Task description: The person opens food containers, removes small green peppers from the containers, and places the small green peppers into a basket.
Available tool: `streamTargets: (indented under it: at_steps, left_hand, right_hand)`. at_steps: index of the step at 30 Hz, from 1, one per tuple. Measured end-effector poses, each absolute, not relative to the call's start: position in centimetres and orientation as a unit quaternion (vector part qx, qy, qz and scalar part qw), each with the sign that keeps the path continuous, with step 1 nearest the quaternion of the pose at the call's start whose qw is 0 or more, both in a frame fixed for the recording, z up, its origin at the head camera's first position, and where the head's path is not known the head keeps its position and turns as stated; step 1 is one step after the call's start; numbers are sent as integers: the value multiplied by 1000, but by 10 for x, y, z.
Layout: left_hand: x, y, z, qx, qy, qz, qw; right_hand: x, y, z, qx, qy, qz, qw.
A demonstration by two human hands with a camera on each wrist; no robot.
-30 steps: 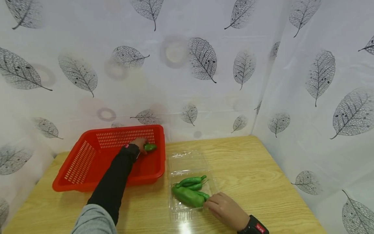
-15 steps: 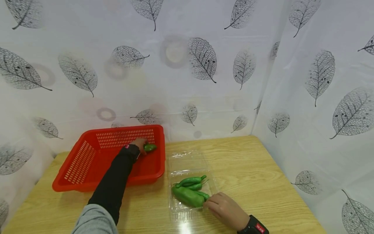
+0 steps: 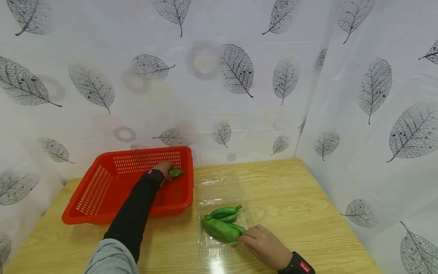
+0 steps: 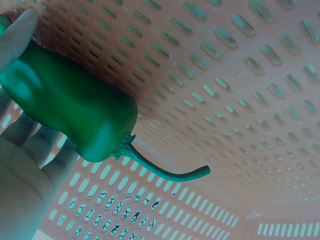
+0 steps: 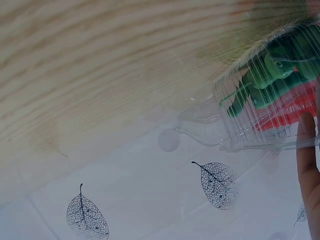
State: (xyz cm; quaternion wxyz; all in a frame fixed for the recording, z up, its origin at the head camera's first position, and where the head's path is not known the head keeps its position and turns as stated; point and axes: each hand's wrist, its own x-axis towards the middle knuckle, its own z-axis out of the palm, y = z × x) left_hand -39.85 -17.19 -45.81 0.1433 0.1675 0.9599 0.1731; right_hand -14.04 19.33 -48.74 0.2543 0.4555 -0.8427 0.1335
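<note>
1. L hand point(image 3: 163, 168) inside red basket point(image 3: 102, 190), near its far R corner; fingers curled round a green pepper point(image 3: 176, 172). Wrist cam: pepper point(image 4: 70, 105) gripped betw thumb on top & fingers point(image 4: 35, 145) below, curved stem sticking out free, basket's slotted wall point(image 4: 225, 75) right behind.
2. Basket sits on wood table point(image 3: 291, 190), L side, by the curtain. No other contents visible apart from the held pepper; arm hides part of the floor.
3. Clear plastic clamshell point(image 3: 219, 190) just R of basket, lid flipped open toward the back.
4. Clamshell tray holds several green peppers point(image 3: 222, 222), lying side by side, stems pointing R. Exact count can't tell.
5. R hand point(image 3: 265, 245) at tray's near-R corner, fingers loosely bent, tips touching the tray edge/pepper end; no clear grip seen. Wrist cam: one finger point(image 5: 307, 165) against the ribbed tray wall point(image 5: 260, 120), peppers seen through it.
6. Leaf-print curtain point(image 3: 239, 76) behind & to R of table.
</note>
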Motion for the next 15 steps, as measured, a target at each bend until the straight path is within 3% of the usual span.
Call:
streamTargets:
  at_steps: [15]
  left_hand:
    - [-395,-176,-454,185,963,143,132]
  right_hand:
    - [-141,193,-489,454,-844,135,252]
